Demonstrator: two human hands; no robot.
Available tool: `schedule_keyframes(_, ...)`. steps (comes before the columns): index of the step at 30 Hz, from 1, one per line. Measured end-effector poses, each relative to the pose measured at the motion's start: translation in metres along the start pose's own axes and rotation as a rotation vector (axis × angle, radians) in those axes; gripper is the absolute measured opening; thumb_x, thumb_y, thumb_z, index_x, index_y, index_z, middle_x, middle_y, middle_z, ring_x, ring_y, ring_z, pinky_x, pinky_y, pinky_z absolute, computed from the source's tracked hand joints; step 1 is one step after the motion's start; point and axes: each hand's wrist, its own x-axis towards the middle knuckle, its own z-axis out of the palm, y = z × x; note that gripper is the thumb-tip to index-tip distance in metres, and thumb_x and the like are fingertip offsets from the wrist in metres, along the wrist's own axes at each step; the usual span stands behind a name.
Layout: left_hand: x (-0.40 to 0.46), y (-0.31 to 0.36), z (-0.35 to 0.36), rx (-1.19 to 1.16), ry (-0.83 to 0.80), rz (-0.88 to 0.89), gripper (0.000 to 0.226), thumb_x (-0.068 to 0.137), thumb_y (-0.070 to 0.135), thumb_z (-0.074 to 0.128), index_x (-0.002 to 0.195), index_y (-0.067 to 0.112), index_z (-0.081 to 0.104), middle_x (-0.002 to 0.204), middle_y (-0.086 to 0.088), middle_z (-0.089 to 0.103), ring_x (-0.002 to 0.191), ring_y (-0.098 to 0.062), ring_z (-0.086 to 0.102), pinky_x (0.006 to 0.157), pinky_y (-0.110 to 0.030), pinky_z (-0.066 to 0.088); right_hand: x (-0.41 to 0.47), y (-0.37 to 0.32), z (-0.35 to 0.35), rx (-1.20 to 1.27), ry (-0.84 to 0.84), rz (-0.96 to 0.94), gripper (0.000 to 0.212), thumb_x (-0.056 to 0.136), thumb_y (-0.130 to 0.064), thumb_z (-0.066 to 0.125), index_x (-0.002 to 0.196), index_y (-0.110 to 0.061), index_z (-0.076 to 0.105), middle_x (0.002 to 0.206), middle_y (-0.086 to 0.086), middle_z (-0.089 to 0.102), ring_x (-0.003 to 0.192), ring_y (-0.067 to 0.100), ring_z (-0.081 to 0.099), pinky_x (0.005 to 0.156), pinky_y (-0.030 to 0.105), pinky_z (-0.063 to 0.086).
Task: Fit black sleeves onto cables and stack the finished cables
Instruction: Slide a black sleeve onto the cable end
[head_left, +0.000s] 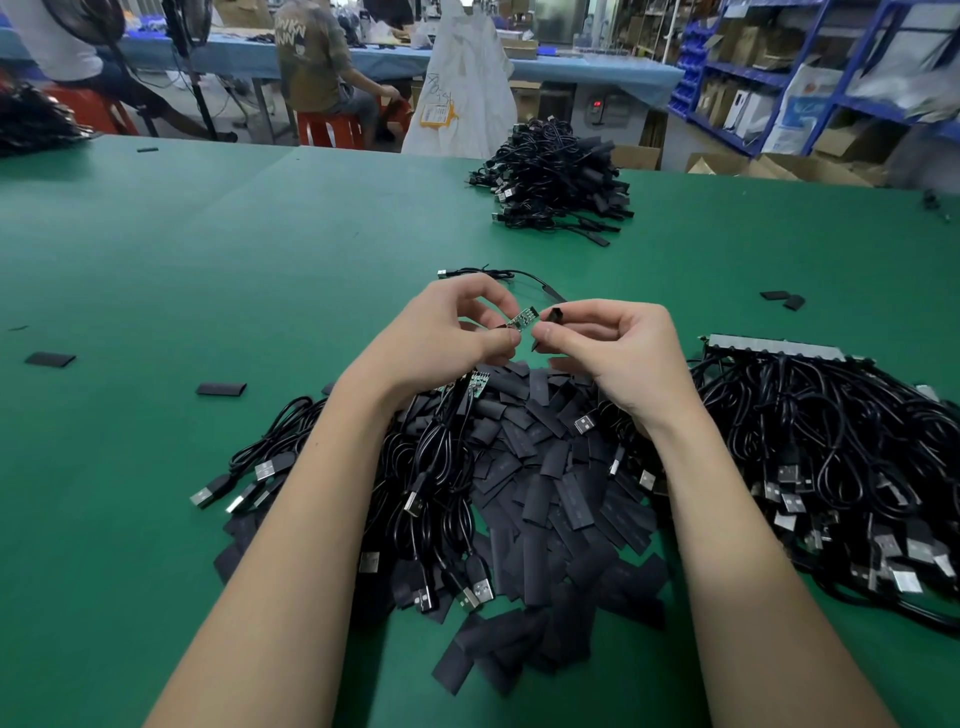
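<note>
My left hand (447, 332) pinches the small green circuit board (522, 318) at the end of a black cable. My right hand (608, 348) pinches a black sleeve (554, 315), its open mouth facing the board's tip, a small gap between them. Below my hands lies a heap of flat black sleeves (545, 493). Bare cables with USB plugs (431, 483) lie under my left forearm, and more cables (831, 452) are spread at the right. A stack of sleeved cables (556, 182) sits far across the green table (208, 249). One sleeved cable (498, 274) lies just beyond my hands.
Loose sleeves (221, 389) lie scattered on the table at the left, and two more sleeves (783, 299) at the right. Another cable pile (31, 124) sits at the far left edge. People sit on red stools beyond the table; blue shelving (779, 78) stands at the right.
</note>
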Motion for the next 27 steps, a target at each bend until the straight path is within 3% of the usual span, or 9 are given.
schedule_keyframes(5,0.0,0.0,0.0,-0.057,-0.021,-0.015,0.013,0.09,0.002,0.071,0.098,0.011,0.065,0.065,0.01,0.063,0.06,-0.013,0.065,0.064,-0.02,0.051,0.0,-0.002,-0.001,0.094,0.033,0.003,0.015,0.079,-0.009,0.085,0.092,-0.009,0.079,0.085,0.009,0.079,0.081,0.021,0.077,0.067,0.024,0.06)
schedule_keyframes(11,0.001,0.003,0.002,-0.34,-0.094,-0.098,0.014,0.089,-0.001,0.071,0.097,0.008,0.064,0.072,-0.006,0.07,0.065,-0.016,0.065,0.073,-0.024,0.057,-0.001,-0.01,-0.003,0.462,0.087,0.047,0.006,0.074,-0.013,0.083,0.08,-0.013,0.081,0.087,0.007,0.079,0.081,0.016,0.076,0.065,0.018,0.058)
schedule_keyframes(15,0.0,0.005,0.003,-0.458,-0.145,-0.132,0.014,0.088,-0.002,0.07,0.095,0.006,0.063,0.072,-0.008,0.068,0.064,-0.014,0.065,0.07,-0.019,0.056,-0.001,-0.012,-0.001,0.587,0.077,0.052,0.005,0.07,-0.015,0.08,0.074,-0.014,0.082,0.087,0.007,0.078,0.079,0.014,0.075,0.065,0.017,0.058)
schedule_keyframes(27,-0.003,0.007,0.003,-0.506,-0.224,-0.144,0.015,0.081,0.003,0.073,0.09,0.009,0.062,0.071,-0.003,0.065,0.065,-0.011,0.065,0.068,-0.017,0.054,-0.004,-0.012,-0.002,0.631,-0.031,0.058,0.014,0.075,-0.011,0.075,0.088,-0.01,0.079,0.097,0.01,0.078,0.089,0.014,0.075,0.073,0.018,0.058)
